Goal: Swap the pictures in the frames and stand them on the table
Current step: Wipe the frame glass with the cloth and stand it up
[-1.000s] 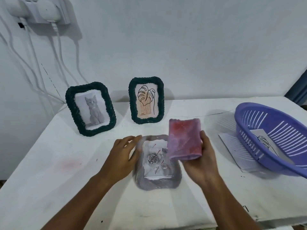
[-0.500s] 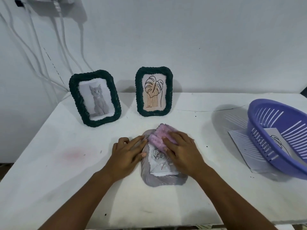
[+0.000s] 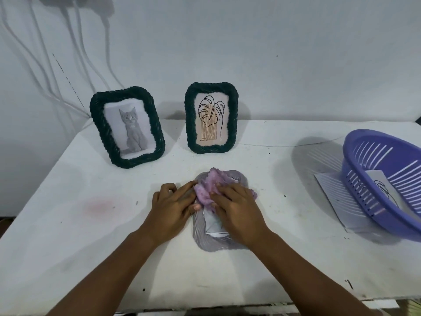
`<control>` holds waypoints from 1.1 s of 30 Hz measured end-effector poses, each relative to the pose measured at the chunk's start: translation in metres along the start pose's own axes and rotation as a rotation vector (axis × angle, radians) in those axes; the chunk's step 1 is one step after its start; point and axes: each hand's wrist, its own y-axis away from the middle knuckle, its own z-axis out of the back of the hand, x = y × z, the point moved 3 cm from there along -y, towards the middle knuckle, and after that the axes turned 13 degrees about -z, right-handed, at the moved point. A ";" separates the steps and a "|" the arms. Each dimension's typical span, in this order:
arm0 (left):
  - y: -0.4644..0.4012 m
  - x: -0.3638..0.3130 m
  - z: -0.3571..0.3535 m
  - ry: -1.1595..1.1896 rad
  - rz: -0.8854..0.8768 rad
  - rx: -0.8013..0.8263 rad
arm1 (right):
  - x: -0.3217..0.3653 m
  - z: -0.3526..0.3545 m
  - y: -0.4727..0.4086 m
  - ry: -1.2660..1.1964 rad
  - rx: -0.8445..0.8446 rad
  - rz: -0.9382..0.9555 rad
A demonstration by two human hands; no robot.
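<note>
White wall stands behind a white worktop (image 3: 68, 213). Near the front edge, the right hand (image 3: 237, 210) presses a crumpled purple cloth (image 3: 208, 190) onto a grey frame (image 3: 211, 241) lying flat, its grip bent over the cloth. The left hand (image 3: 172, 207) rests on the frame's left side, fingers nearly straight. By the back edge stand a green cat frame (image 3: 127, 126) and a green leaf frame (image 3: 211, 117). At the right edge, a purple basket (image 3: 385, 185) holds a paper picture (image 3: 378, 185).
</note>
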 end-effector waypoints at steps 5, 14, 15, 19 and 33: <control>0.001 0.002 -0.002 -0.051 -0.019 -0.020 | -0.002 0.012 0.034 -0.010 0.049 0.078; -0.001 0.004 -0.003 -0.022 -0.018 -0.044 | -0.026 0.023 0.026 0.109 -0.063 0.078; -0.001 0.004 -0.002 -0.021 -0.015 -0.048 | -0.029 0.021 0.019 0.122 -0.074 0.059; -0.001 0.005 -0.003 -0.014 -0.008 -0.055 | -0.033 0.006 -0.014 0.125 -0.062 -0.033; 0.000 0.004 -0.007 -0.022 0.033 -0.035 | -0.002 0.019 0.031 -0.011 0.142 0.159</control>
